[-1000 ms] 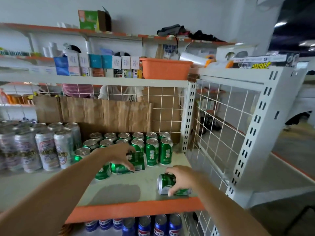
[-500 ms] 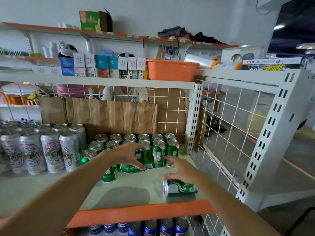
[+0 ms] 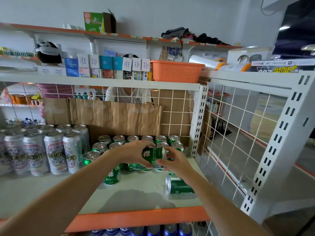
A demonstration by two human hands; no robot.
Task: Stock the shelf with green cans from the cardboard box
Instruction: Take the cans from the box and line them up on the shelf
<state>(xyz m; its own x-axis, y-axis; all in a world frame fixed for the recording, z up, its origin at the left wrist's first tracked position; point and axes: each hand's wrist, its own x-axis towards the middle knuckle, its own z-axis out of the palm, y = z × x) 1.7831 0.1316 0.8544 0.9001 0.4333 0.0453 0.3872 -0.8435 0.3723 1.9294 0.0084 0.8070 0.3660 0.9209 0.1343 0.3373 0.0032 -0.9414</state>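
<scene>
Both hands on one green can (image 3: 153,155) - it's on its side, in the air just above the shelf (image 3: 136,189), in front of the stocked rows.
Left hand (image 3: 134,153): fingers curled over the can's top and left end, thumb underneath.
Right hand (image 3: 177,161): fingers clamped on the can's right end, near the rim.
Something green with a label sits directly under the held can; can't tell how it lies.

Second can (image 3: 178,187) lies on its side on the shelf near the front right, top end facing left, partly covered by the right forearm. Neither hand touches it.

Upright green cans (image 3: 133,138) stand in rows at the back right, just behind the hands. One more upright can (image 3: 112,176) stands closer to the front, partly under the left forearm.

Taller silver cans (image 3: 54,152) are packed on the left - just beside the green ones. A cardboard sheet (image 3: 115,116) stands against the back mesh. Wire mesh (image 3: 238,137) closes the right side. Blue cans (image 3: 153,230) are on the level below, an orange basket (image 3: 175,70) on the one above.
</scene>
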